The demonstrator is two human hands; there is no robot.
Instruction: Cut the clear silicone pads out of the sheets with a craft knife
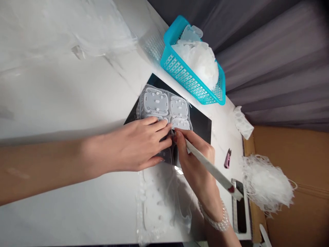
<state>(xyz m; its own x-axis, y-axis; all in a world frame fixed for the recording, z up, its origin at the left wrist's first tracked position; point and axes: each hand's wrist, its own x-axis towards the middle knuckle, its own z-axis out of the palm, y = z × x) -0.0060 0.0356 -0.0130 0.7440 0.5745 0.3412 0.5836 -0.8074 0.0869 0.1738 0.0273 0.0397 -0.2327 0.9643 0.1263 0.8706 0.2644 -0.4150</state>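
A translucent moulded sheet (156, 100) with rounded square panels lies partly on a black mat (203, 123). My left hand (144, 144) rests flat on the sheet with its fingers apart. My right hand (196, 159) grips a long white-handled tool (210, 167) like a pen. The tool's dark tip touches or nearly touches the sheet between the panels, close to my left fingertips. The lower part of the sheet (156, 202) hangs over the mat onto the white table.
A blue basket (183, 73) of translucent pieces stands beyond the mat. Small pink snips (227, 159) lie on the table (102, 212) at the right. Past its edge are a heap of thin white scraps (267, 183) and a cardboard box (295, 154).
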